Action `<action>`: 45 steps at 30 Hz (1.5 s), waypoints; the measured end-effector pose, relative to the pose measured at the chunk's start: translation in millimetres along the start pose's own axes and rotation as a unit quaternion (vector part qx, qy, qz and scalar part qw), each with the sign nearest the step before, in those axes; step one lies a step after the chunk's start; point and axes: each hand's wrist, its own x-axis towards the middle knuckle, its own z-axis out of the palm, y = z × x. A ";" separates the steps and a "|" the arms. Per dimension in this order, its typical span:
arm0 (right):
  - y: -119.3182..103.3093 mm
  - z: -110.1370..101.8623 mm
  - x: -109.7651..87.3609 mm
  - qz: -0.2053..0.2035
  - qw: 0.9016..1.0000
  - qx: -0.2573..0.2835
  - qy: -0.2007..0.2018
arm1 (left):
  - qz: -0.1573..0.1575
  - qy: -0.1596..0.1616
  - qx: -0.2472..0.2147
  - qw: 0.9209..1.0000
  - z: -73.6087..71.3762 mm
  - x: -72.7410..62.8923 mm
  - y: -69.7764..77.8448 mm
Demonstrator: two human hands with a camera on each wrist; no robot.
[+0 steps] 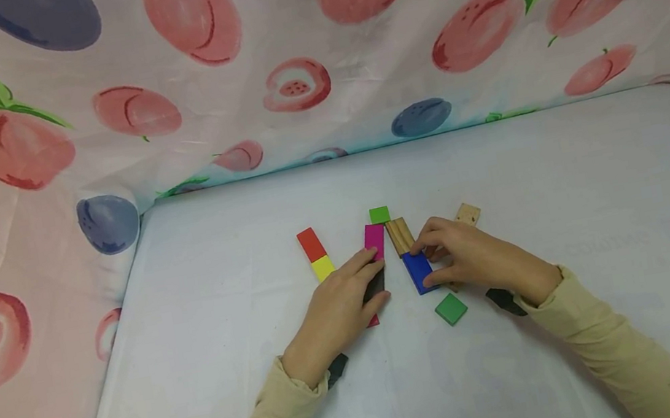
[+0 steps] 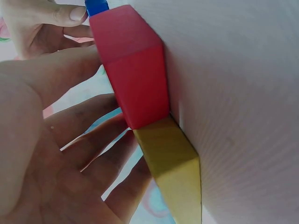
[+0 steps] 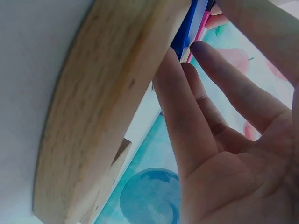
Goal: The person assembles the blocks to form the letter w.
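Sleeves (image 1: 616, 339) lie nearest in the head view; the left hand (image 1: 340, 304) rests, fingers extended, over the magenta block (image 1: 375, 238); the right hand (image 1: 478, 251) pinches the blue block (image 1: 419, 273) on the bench (image 1: 177, 339). Left wrist: red block (image 2: 138, 88) abuts yellow block (image 2: 177, 175); light contact should preserve alignment. Right wrist: fingers should avoid nudging the wooden block (image 3: 103, 102).

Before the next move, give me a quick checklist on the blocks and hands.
1. Right hand on the blue block: ok, thumb and fingertip touching.
2. Black block fully visible: not ok, left hand covers part.
3. Blue block end to end with the striped wooden block: ok.
4. Dark green block clear of both hands: ok.
5. Bright green block touching the magenta block: cannot tell.
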 end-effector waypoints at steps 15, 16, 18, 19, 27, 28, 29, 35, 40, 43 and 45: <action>-4.5 -4.1 -6.5 -0.016 0.999 -0.050 -0.001 | 0.001 -0.004 0.004 1.000 -0.2 0.4 -0.2; -5.1 -4.6 -7.2 -0.017 0.999 -0.050 -0.002 | 0.000 -0.004 0.004 1.000 -0.5 0.3 0.0; -6.8 -5.5 -9.3 -0.014 0.999 -0.050 -0.006 | 0.001 -0.004 0.005 1.000 -1.1 0.2 0.3; -7.4 -5.9 -10.6 -0.013 0.999 -0.050 -0.008 | 0.001 -0.003 0.006 1.000 -1.4 0.2 0.5; -10.0 -6.9 -21.9 -0.036 0.998 -0.051 -0.026 | 0.001 -0.005 0.004 1.000 -3.7 -0.4 2.4; -10.0 -6.8 -23.0 -0.042 0.997 -0.056 -0.025 | 0.002 -0.004 0.003 1.000 -3.8 -0.6 2.6; -10.0 -6.7 -23.9 -0.048 0.997 -0.060 -0.024 | 0.003 -0.004 0.003 1.000 -3.8 -0.6 2.8; -10.6 -6.7 -31.9 -0.066 0.995 -0.075 -0.026 | 0.005 0.000 0.001 1.000 -3.4 -0.7 2.2; -13.5 -6.1 -38.1 -0.061 0.994 -0.079 -0.034 | 0.000 0.000 0.002 1.000 -3.3 -1.5 1.2; -13.5 -5.7 -42.1 -0.057 0.995 -0.070 -0.040 | 0.004 -0.001 0.001 1.000 -3.7 -1.7 1.8; -13.0 -4.8 -44.3 -0.055 0.995 -0.069 -0.040 | 0.005 -0.001 0.002 1.000 -3.6 -2.0 1.7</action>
